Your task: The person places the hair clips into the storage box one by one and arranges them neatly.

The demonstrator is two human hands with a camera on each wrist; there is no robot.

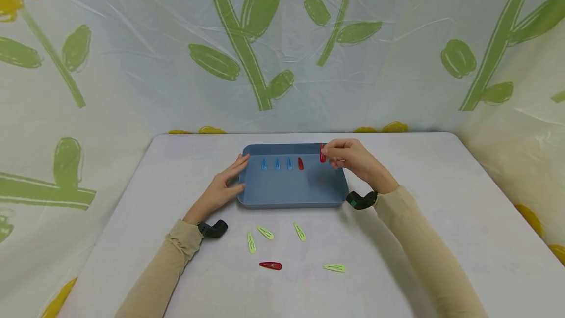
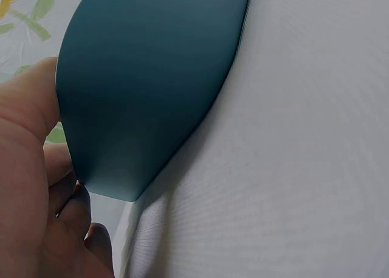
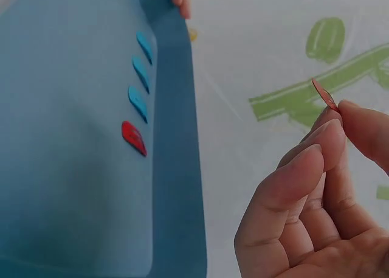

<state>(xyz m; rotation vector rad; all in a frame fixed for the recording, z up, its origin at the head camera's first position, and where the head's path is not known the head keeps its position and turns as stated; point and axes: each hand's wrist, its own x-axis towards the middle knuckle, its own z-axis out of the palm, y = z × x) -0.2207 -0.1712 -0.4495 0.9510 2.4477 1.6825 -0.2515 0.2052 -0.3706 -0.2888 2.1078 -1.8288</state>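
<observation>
My right hand (image 1: 356,162) pinches a red snap hair clip (image 1: 322,155) between thumb and fingertips, above the right back part of a blue tray (image 1: 287,191). In the right wrist view the held clip (image 3: 323,94) points up from the fingertips. Three blue hair clips (image 1: 277,164) lie in a row in the tray, with a red clip (image 1: 300,163) at the row's right end. At the tray's left side, my left hand (image 1: 220,184) touches the rim with fingers extended; the left wrist view shows the tray wall (image 2: 146,95) beside the thumb and fingers.
On the white table (image 1: 397,278), in front of the tray, lie several yellow-green hair clips (image 1: 299,231) and one red clip (image 1: 270,265). A flower-patterned sheet (image 1: 145,63) hangs behind the table. Each wrist wears a black device (image 1: 362,200).
</observation>
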